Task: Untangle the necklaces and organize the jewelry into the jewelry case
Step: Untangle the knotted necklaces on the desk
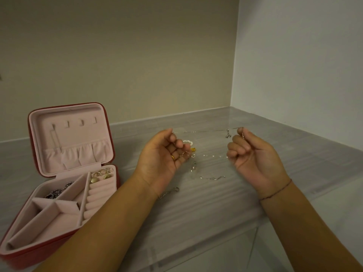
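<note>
Silver and hair-thin, the necklace chain (pixel 204 131) is stretching between two raised hands above the grey counter (pixel 216 209), with a small pendant (pixel 227 133) dangling near its 3 o'clock end. The left hand (pixel 167 154) is curling its fingers round one end, and the right hand (pixel 253 154) is pinching the other. The chain is probably very light, limp and slippery, and could kink or snap if yanked, so fingertip holds close to any knot or the clasp look best.

Much is hard to read. The chain is fading into the counter, so any remaining tangle cannot be told. At 6 o'clock a pearl bracelet (pixel 188 142) and a loose chain (pixel 213 178) are lying, partly hidden by the left fingers. The open red jewelry case (pixel 110 134) is sitting at 9 o'clock.
</note>
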